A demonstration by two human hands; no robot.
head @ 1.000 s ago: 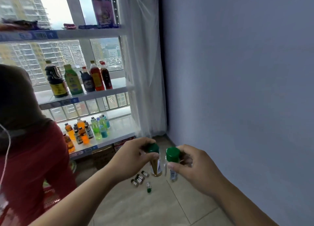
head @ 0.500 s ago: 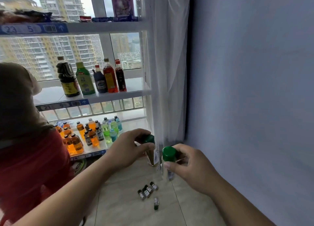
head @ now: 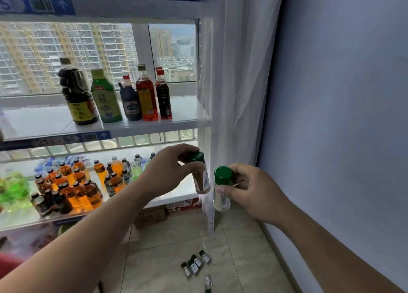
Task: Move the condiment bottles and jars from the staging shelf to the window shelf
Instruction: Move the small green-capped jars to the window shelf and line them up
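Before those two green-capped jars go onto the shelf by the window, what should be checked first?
1. Grip of left hand on brown jar, by its cap: ok.
2. Grip of right hand on pale jar: ok.
3. Both caps screwed tight: cannot tell.
4. Bare spot on window shelf, right of the sauce bottles: ok.
5. Floor underfoot: loose vials lie there: not ok.

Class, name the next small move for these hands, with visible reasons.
The left hand grips the brown jar, the right hand the pale jar, both below the window shelf, whose right end beside the sauce bottles is bare; so probably lift both there.
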